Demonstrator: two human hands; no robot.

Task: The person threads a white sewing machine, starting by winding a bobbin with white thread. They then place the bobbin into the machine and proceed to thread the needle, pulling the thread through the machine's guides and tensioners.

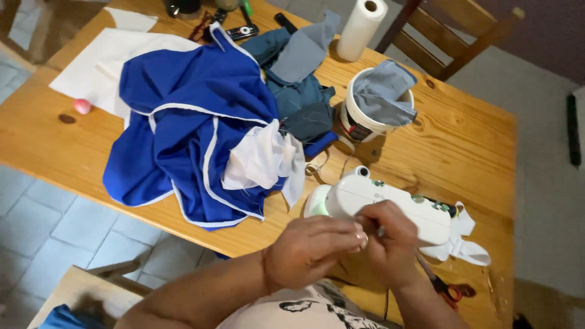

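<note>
We have both hands pinched together just in front of the small white sewing machine [390, 204], which sits at the near edge of the wooden table [469, 146]. Our left hand [311, 250] has its fingertips closed against those of our right hand [390, 244], and between them there seems to be something very fine, likely a thread or a needle, though it is too small for us to tell which. Whatever it is, we judge it light, limp or slender, and easy to lose, so it wants a fingertip pinch close to its end. The machine itself looks like a light plastic body, smooth and a little slippery, best steadied by its flat top or base. Just beside its right end lies a strip of white fabric [466, 244], and near our right wrist a pair of red-handled scissors [451, 289] rests on the table. Beyond the machine stands a white bucket [356, 125] holding folded grey cloth [384, 91] that rises above its rim. To the left of it spreads a soft heap of blue fabric with white trim [183, 122], touching a pile of grey-blue pieces [298, 73]. Farther back we see a roll of paper towel [362, 27] standing upright, a white sheet [103, 55], a small pink ball [82, 106], and a wooden chair [451, 30] behind the table.
</note>
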